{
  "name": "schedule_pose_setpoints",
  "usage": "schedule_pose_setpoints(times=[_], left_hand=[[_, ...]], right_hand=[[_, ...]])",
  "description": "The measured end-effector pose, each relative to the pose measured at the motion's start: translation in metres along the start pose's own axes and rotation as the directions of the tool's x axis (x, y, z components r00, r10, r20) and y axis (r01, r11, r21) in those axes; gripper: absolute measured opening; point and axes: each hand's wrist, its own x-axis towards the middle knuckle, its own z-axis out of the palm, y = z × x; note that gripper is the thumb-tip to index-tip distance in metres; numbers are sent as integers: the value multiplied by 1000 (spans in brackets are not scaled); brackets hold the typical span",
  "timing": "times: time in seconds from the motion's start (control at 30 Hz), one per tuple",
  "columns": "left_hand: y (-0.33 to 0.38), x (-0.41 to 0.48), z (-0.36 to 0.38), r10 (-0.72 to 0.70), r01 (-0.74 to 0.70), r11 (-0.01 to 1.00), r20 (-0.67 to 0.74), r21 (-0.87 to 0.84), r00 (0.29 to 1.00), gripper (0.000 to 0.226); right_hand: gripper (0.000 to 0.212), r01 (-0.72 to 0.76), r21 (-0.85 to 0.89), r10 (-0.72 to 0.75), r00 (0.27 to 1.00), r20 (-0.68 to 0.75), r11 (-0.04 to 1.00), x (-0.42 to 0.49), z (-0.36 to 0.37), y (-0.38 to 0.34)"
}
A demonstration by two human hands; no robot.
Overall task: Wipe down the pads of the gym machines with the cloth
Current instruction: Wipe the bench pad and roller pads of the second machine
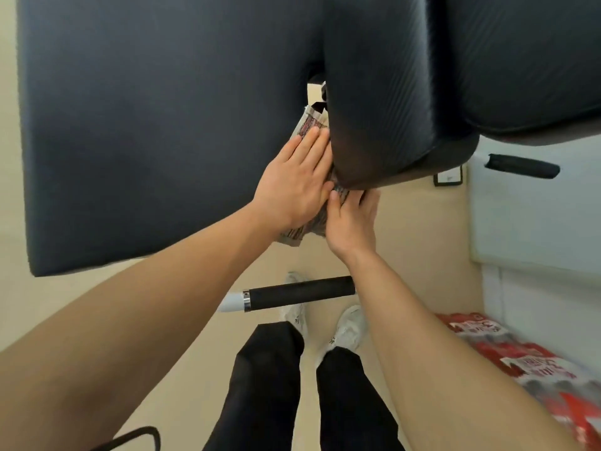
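1. The left forearm (130, 320) crosses the lower left, and the right forearm (439, 353) comes up from the lower right.
2. The left hand (292, 187) lies flat with its fingers straight and pressed together, on top of the patterned cloth (309, 126).
3. The cloth sits under that palm, pushed against the side of the narrow pad (380, 109). One end sticks out past the fingertips and the other hangs below the heel of the hand.
4. The right hand (353, 222) is just beside the left, at the narrow pad's lower end. Its thumb pinches the cloth and its fingers curl up against the pad's underside, with the tips hidden.
5. The wide pad (162, 125) spreads away from the back of the left hand.
6. A third pad (536, 60) lies beyond the narrow pad, well apart from both hands.
7. Below the right wrist a black-gripped handle (299, 292) runs crosswise, and under it are white shoes (349, 327) and black trousers (260, 385).
8. Red-printed packs (520, 359) lie outward of the right forearm.
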Motion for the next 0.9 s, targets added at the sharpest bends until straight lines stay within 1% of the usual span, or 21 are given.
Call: schedule_pose_setpoints(times=[0.1, 0.13, 0.17, 0.23, 0.27, 0.3, 0.37, 0.4, 0.43, 0.5, 0.6, 0.67, 0.7, 0.77, 0.83, 0.87, 0.9], left_hand=[[-6, -32, 2, 34, -34, 999, -4, 41, 999, 65], [-10, -45, 2, 42, -42, 998, 7, 44, 999, 65], [-14, -58, 1, 50, -51, 998, 24, 45, 998, 64], [-23, -72, -2, 73, -75, 995, 39, 61, 997, 65], [-26, -73, -4, 90, -93, 993, 46, 75, 995, 67], [-28, -72, -6, 109, -113, 989, 55, 92, 993, 70], [-28, -59, -7, 145, -151, 980, 58, 126, 988, 76], [-27, -50, -6, 169, -176, 974, 61, 142, 984, 78], [-24, -40, -5, 194, -201, 967, 59, 155, 979, 78], [-20, -23, -2, 230, -233, 958, 39, 166, 973, 71], [-16, -8, 0, 293, -291, 944, 15, 158, 956, 64], [-15, -2, -1, 333, -331, 937, 3, 109, 943, 63], [-15, 0, -2, 347, -345, 935, -3, 87, 938, 63], [-16, -3, -2, 344, -342, 937, -11, 73, 939, 63], [-15, -19, 2, 306, -304, 950, -18, 78, 952, 64], [-12, -31, 6, 285, -283, 956, -25, 83, 958, 64], [-10, -44, 9, 270, -267, 960, -31, 85, 962, 64]], right_hand=[[72, -85, -12, 85, 996, 6, 996, -26, 13, -18], [74, -107, 21, 106, 994, 22, 994, -38, 17, -25], [75, -122, 80, 119, 992, 41, 989, -51, 23, -32], [75, -146, 255, 135, 989, 60, 956, -69, 32, -47], [75, -172, 371, 160, 985, 64, 912, -73, 35, -54], [75, -197, 502, 191, 980, 64, 842, -73, 37, -62], [74, -236, 707, 277, 959, 59, 667, -62, 42, -75], [74, -252, 755, 339, 940, 42, 605, -53, 45, -78], [73, -260, 782, 406, 914, 10, 566, -44, 45, -79], [73, -212, 841, 490, 869, -71, 498, -28, 48, -75], [73, -82, 938, 520, 847, -113, 338, -17, 51, -62], [67, -34, 969, 528, 843, -102, 243, -9, 47, -47], [61, -39, 974, 533, 842, -88, 221, -4, 42, -39], [46, -104, 973, 534, 845, -24, 208, 6, 31, -24], [31, -147, 958, 515, 857, -1, 246, 13, 26, -14], [31, -146, 949, 502, 865, -14, 278, 12, 25, -12], [35, -147, 937, 487, 873, -28, 317, 9, 25, -12]])
